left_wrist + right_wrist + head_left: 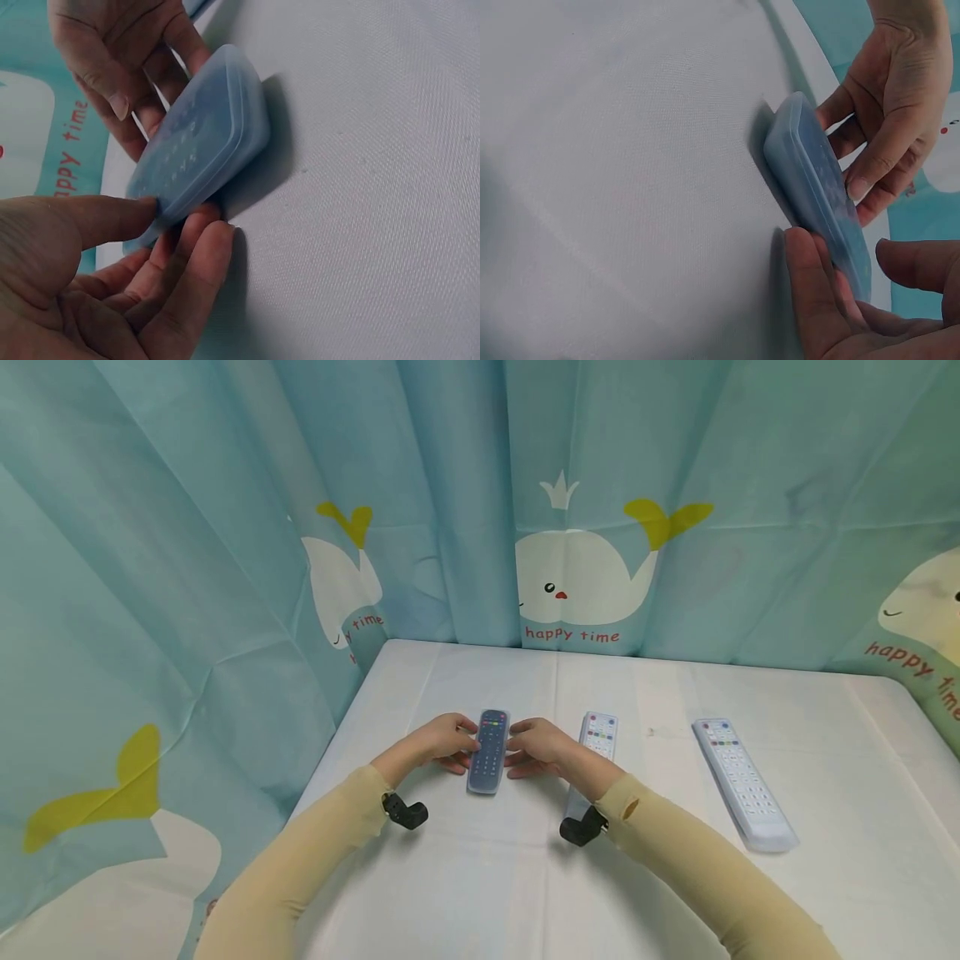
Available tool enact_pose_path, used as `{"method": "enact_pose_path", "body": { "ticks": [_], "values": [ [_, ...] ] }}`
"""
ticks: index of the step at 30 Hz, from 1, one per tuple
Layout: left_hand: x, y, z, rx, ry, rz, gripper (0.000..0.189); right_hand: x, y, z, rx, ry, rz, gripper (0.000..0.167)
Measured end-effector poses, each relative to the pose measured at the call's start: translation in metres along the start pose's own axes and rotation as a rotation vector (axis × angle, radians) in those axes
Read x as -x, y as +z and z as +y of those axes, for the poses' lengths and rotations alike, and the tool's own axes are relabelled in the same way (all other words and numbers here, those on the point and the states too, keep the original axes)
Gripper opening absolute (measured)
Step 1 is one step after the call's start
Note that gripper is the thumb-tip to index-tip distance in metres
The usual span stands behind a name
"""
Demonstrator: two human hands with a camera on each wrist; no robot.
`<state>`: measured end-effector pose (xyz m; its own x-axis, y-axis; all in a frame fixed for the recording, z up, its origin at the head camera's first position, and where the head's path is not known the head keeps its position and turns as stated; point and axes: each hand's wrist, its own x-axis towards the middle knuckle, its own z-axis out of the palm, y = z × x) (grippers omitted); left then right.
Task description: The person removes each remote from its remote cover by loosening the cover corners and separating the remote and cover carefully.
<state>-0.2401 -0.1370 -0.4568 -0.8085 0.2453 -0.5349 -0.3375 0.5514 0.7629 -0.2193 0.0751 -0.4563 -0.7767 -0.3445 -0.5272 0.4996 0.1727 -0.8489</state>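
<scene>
Three remote controls are spread out over a bench (465, 893) covered in white, in front of a pale blue curtain (450, 443) printed with whales. The dark remote (489, 752), in a translucent cover, is left of the other two, between a person's hands. We see the left grip (442, 741) pinching its left edge, thumb on top and fingers along the side. The right grip (543, 745) is spread apart, its fingers touching the opposite edge. One white remote (600, 733) is partly hidden by the right wrist; a second white remote (744, 785) sits at a slant farther right.

To handle the dark remote well, we would rest both thumbs lightly on its rim, away from the buttons, and move the hands together, since the cover looks likely to slip.

Only the head view gives us all three remotes and their coloured buttons. The wrist views add what it misses: the cover's rounded end, and the right thumb (911, 262) standing clear of the remote. A shadow falls beside that end, but from these dim, low angles we cannot be sure whether the remote lies flat or is slightly raised.
</scene>
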Motion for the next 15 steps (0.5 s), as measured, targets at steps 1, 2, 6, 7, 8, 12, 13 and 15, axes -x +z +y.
{"method": "enact_pose_path", "body": {
  "ticks": [1,2,6,7,8,12,13,15],
  "values": [
    [0.0005,0.0003,0.0002,0.003,0.000,0.002,0.050,-0.0003,0.0006,-0.0003,-0.001,0.001,0.002,0.055],
    [0.0012,0.0006,0.0005,0.007,0.001,0.002,0.050,-0.0009,0.0010,-0.0003,-0.001,0.001,0.004,0.055],
    [0.0039,0.0012,0.0017,0.021,-0.005,0.005,0.051,-0.0027,0.0016,0.0009,-0.009,0.002,0.009,0.055],
    [0.0042,0.0014,0.0019,0.020,-0.003,0.005,0.051,-0.0031,0.0016,0.0014,-0.013,0.002,0.010,0.055],
    [0.0044,0.0014,0.0019,0.022,-0.002,0.005,0.051,-0.0034,0.0017,0.0017,-0.015,0.004,0.012,0.055],
    [0.0040,0.0014,0.0013,0.017,0.006,-0.001,0.050,-0.0036,0.0022,0.0025,-0.018,0.004,0.016,0.054],
    [0.0038,0.0014,0.0010,0.013,0.010,-0.003,0.050,-0.0034,0.0025,0.0026,-0.019,0.003,0.017,0.054],
    [0.0041,0.0013,0.0005,0.014,0.014,-0.007,0.048,-0.0034,0.0023,0.0035,-0.017,-0.002,0.018,0.054]
  ]
}}
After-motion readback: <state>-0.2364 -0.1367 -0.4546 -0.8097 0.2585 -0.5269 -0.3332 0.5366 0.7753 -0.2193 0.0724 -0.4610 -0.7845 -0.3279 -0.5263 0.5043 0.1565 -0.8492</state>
